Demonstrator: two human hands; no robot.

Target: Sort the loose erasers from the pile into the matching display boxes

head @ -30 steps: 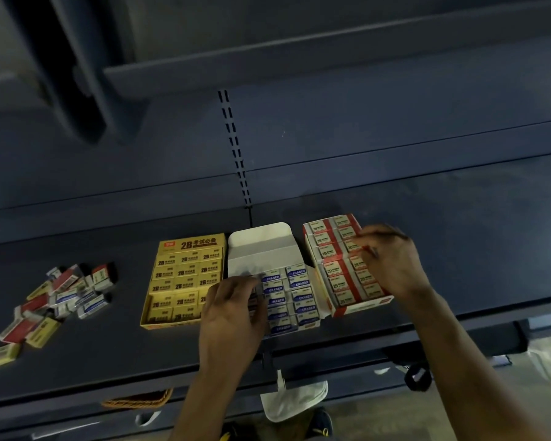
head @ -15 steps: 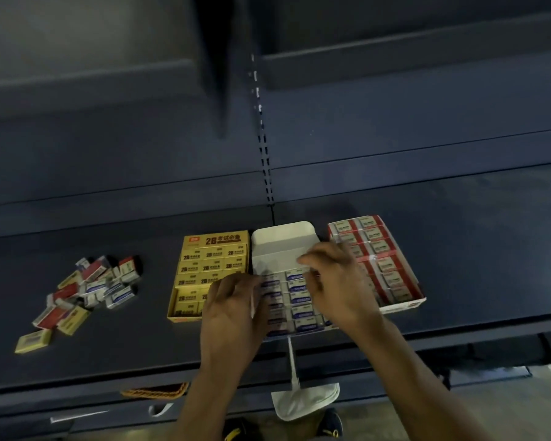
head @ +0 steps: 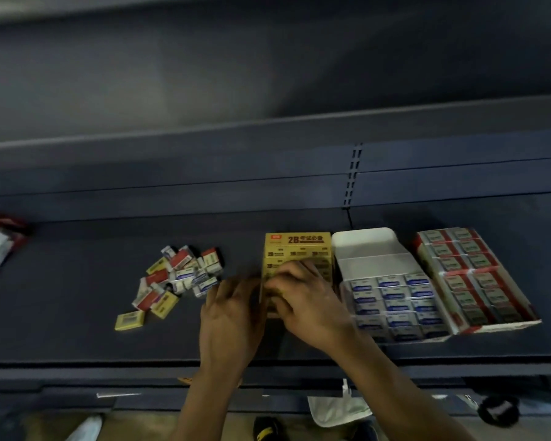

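Both hands have moved leftward since half a second ago, off the white box of blue-labelled erasers and onto the yellow box. The right hand now lies across its front rows; the left hand rests at its left edge, fingers spread. Whether either grips an eraser cannot be told. The loose pile remains just left of them, the red box at far right on the shelf.

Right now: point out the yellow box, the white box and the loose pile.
yellow box (head: 298,240), head view, printed back flap.
white box (head: 365,241), head view, raised lid flap.
loose pile (head: 180,276), head view, middle erasers.
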